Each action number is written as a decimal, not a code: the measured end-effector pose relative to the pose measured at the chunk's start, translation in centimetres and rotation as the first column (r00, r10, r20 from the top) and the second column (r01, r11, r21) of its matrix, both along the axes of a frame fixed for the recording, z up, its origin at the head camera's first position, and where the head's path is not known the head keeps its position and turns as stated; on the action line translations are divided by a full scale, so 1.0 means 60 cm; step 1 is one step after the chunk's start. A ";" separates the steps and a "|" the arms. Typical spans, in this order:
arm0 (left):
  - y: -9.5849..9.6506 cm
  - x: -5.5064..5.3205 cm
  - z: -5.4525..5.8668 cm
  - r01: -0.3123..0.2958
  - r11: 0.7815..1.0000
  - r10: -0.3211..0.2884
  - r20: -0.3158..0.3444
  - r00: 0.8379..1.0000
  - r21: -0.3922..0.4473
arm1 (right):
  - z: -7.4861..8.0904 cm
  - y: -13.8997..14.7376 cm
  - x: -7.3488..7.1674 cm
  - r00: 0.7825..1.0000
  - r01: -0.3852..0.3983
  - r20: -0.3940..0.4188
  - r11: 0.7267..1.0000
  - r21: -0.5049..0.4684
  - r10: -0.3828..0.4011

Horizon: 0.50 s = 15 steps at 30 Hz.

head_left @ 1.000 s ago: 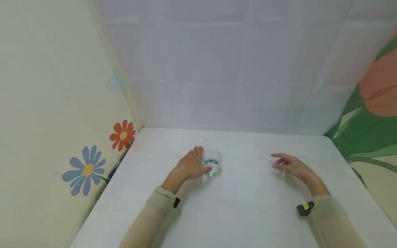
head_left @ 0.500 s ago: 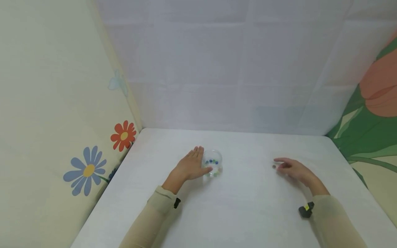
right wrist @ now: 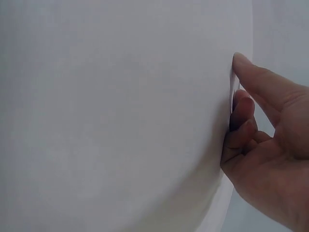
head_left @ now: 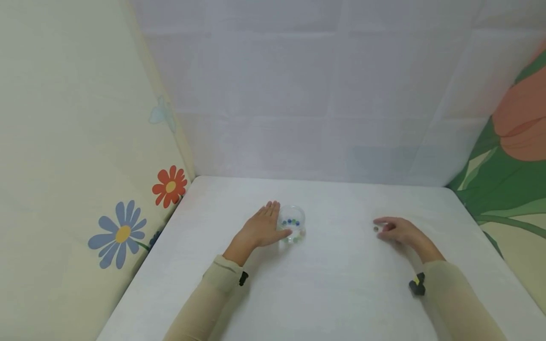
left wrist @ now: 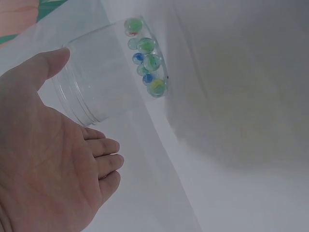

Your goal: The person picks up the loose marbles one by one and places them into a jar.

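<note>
A clear, screw-necked jar (head_left: pixel 293 210) stands on the white table, with several marbles (left wrist: pixel 152 63) in blue, green and yellow lying at its bottom. Against its left side rests my left hand (head_left: pixel 261 228), fingers straight; the thumb reaches across the jar's near side. In the left wrist view the jar (left wrist: pixel 99 75) shows beyond the palm. Farther right, a single small dark marble (head_left: pixel 376 228) lies on the table. My right hand (head_left: pixel 403 230) is low beside it, index finger and thumb spread on either side of the marble, other fingers curled in. The right wrist view does not show this marble.
The white table (head_left: pixel 337 284) runs back to a white cloth backdrop (head_left: pixel 298 94). To the left rises a pale wall (head_left: pixel 64 118) with painted flowers; a wall with a large painted tulip (head_left: pixel 524 123) bounds the right side.
My right hand has come down to the table and its finger and thumb now flank the small marble, which was hidden at first. The left hand and the jar have stayed put.
</note>
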<state>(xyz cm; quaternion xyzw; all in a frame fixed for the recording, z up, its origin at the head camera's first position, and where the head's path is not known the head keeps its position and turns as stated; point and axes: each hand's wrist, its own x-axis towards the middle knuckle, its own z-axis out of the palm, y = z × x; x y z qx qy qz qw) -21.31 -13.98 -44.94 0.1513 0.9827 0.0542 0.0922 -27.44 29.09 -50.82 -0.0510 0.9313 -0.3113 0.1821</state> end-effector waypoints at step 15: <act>-0.002 -0.003 -0.001 0.003 1.000 -0.003 0.003 1.000 0.015 | -0.002 -0.015 0.001 0.997 0.052 -0.069 0.995 0.083 -0.046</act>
